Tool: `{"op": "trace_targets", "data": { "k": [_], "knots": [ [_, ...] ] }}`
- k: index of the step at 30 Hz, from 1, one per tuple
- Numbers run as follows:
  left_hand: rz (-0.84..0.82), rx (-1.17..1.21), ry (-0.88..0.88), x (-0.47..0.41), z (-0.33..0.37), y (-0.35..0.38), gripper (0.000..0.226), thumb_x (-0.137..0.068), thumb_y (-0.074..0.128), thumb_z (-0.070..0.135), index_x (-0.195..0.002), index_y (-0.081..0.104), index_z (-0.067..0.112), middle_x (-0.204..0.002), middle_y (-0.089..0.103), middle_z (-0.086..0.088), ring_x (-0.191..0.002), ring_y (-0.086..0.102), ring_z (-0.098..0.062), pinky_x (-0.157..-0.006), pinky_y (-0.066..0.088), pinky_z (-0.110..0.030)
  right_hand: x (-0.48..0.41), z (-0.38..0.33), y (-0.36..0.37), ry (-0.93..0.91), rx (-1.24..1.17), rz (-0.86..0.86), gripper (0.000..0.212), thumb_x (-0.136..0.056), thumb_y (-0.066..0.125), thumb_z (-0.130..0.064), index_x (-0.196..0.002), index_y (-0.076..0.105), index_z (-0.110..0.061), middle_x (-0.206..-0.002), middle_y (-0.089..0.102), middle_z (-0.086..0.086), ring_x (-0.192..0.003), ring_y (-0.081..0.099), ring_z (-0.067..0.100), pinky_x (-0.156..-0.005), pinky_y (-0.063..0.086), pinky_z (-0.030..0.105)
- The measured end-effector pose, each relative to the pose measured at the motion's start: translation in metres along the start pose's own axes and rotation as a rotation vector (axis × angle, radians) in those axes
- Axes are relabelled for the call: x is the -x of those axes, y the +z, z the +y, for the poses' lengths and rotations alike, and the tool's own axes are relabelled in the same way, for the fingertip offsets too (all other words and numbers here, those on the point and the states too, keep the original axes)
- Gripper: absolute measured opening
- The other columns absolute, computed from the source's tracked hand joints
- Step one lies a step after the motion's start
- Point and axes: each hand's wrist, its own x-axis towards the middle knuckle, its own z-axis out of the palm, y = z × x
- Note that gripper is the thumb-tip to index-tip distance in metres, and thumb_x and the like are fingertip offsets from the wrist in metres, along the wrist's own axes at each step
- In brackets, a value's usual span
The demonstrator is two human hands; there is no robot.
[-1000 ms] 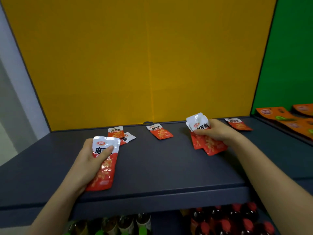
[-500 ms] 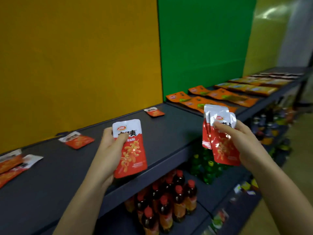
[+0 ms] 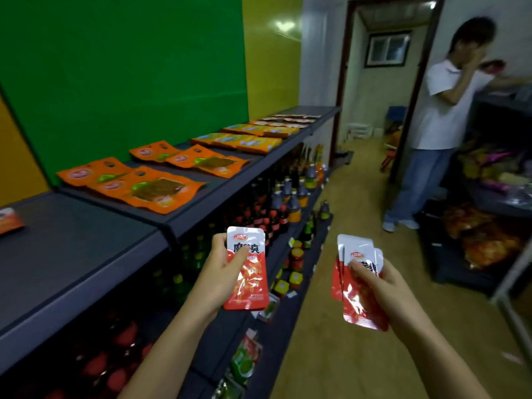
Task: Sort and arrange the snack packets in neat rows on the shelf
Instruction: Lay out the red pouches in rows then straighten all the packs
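My left hand (image 3: pixel 220 272) grips one red and white snack packet (image 3: pixel 249 280), held upright in front of the dark shelf's (image 3: pixel 86 254) edge. My right hand (image 3: pixel 380 289) holds a small stack of the same red and white packets (image 3: pixel 349 289) out over the aisle floor. One more red packet (image 3: pixel 8 221) lies at the far left of the shelf top. Both hands are off the shelf, to its right.
Orange packets (image 3: pixel 138 182) lie in rows on the shelf before the green panel, with yellow-orange packs (image 3: pixel 244 141) further along. Bottles and jars (image 3: pixel 282 208) fill the lower shelves. A person in a white shirt (image 3: pixel 440 110) stands in the aisle by another rack (image 3: pixel 489 226).
The view has swung right from the yellow-backed shelf to the aisle. Both hands lifted off the shelf with their packets and now hang over the shelf edge and floor.
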Motion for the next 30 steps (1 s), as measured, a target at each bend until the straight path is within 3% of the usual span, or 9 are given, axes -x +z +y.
{"op": "trace_targets", "data": {
  "k": [6,15,24,26,30],
  "knots": [
    [-0.052,-0.015,-0.049,-0.076,-0.012,0.076,0.017,-0.095,0.046,0.023,-0.11,0.041,0.017,-0.089,0.06,-0.005,-0.066,0.062,-0.013,-0.055,0.05,-0.023,-0.07,0.0,-0.057,-0.03,0.019,0.081,0.02,-0.089,0.058,-0.013,-0.109,0.06,-0.009,-0.088,0.069,0.005,-0.072,0.064,0.015,-0.06,0.051,0.022],
    [-0.146,-0.047,-0.138,-0.202,-0.046,0.157,0.008,-0.095,0.046,0.024,-0.102,0.043,0.026,-0.094,0.062,-0.01,-0.074,0.065,-0.023,-0.067,0.053,-0.035,-0.183,0.03,-0.105,0.051,0.002,0.152,0.011,-0.088,0.059,-0.014,-0.099,0.061,-0.016,-0.084,0.07,0.002,-0.06,0.067,0.002,-0.051,0.05,0.013],
    [-0.14,0.017,-0.094,-0.371,-0.039,0.225,0.015,-0.095,0.047,0.02,-0.109,0.044,0.018,-0.098,0.063,-0.009,-0.078,0.063,-0.021,-0.063,0.051,-0.028,-0.347,0.016,-0.128,0.045,-0.01,0.193,0.012,-0.088,0.06,-0.013,-0.1,0.062,-0.014,-0.087,0.071,0.005,-0.061,0.068,0.003,-0.051,0.05,0.013],
    [-0.14,0.02,-0.067,-0.41,-0.031,0.243,0.017,-0.095,0.048,0.019,-0.111,0.044,0.018,-0.102,0.063,-0.01,-0.081,0.063,-0.023,-0.066,0.051,-0.031,-0.386,0.008,-0.135,0.02,-0.02,0.204,0.011,-0.088,0.06,-0.013,-0.098,0.062,-0.014,-0.08,0.072,0.001,-0.059,0.068,0.002,-0.051,0.05,0.013],
    [-0.15,0.049,-0.081,-0.473,-0.023,0.282,0.016,-0.095,0.048,0.02,-0.11,0.044,0.018,-0.094,0.062,-0.007,-0.073,0.062,-0.019,-0.059,0.051,-0.028,-0.454,-0.002,-0.154,0.005,-0.038,0.221,0.013,-0.087,0.061,-0.013,-0.1,0.062,-0.013,-0.071,0.072,-0.006,-0.058,0.068,0.002,-0.05,0.05,0.014]
  ]
}}
